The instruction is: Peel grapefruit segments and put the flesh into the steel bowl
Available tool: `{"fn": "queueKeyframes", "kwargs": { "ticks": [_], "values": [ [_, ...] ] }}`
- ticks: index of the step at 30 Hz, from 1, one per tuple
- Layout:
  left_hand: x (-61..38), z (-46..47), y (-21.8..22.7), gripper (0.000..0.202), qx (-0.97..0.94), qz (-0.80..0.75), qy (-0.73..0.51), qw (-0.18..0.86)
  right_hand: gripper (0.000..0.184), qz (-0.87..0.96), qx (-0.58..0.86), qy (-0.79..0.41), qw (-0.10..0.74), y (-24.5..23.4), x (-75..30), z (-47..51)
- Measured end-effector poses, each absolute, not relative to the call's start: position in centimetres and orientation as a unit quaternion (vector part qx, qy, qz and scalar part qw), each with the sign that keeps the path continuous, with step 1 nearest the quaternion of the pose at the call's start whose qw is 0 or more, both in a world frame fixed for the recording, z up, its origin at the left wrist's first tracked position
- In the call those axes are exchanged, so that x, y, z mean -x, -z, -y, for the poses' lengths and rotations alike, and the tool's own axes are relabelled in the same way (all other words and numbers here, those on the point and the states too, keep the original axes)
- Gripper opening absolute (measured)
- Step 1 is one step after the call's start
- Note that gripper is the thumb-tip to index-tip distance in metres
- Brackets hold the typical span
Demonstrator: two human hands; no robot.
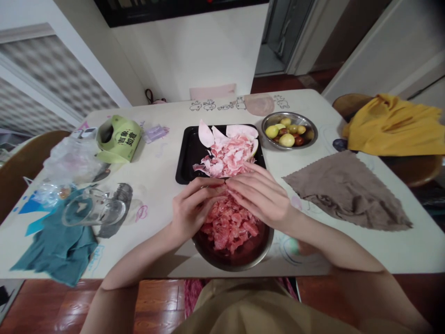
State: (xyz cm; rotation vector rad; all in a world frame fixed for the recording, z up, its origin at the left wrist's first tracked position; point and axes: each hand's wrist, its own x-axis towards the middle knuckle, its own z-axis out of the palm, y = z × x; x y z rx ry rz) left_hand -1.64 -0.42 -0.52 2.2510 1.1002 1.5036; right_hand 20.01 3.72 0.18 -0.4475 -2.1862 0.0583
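A steel bowl (232, 266) at the table's near edge holds a heap of red pomelo flesh (232, 227) in loose pieces. Over its far side, my left hand (194, 204) and my right hand (264, 197) meet at the fingertips, fingers curled inward. Whatever lies between them is hidden by the fingers. Just beyond, a black tray (189, 155) carries torn pinkish-white membranes (231, 157) and thick pieces of pale rind (241, 131). The right fingers overlap the tray's near edge in view.
A metal bowl of small yellow-green and brown fruits (287, 140) stands right of the tray. A brown cloth (347, 192) lies at right. On the left are a glass mug (93, 206), a teal cloth (62, 250), a green paper holder (119, 138) and plastic bags (71, 157).
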Motion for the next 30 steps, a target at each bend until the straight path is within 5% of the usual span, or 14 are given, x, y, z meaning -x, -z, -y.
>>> {"fn": "queueKeyframes", "kwargs": {
  "ticks": [14, 23, 30],
  "values": [
    [1.3, 0.6, 0.2, 0.015, -0.786, -0.371, -0.477, 0.130, 0.034, 0.900, 0.228, 0.013, 0.370, -1.0, -20.2, -2.5],
    [1.0, 0.9, -0.2, 0.021, -0.735, -0.405, -0.496, 0.224, 0.030, 0.847, 0.230, -0.149, 0.456, -0.9, -19.4, -2.6],
    [1.0, 1.1, 0.1, 0.022, -0.748, -0.344, -0.539, 0.177, 0.031, 0.846, 0.218, -0.153, 0.461, -0.6, -19.6, -2.3]
  ]
}}
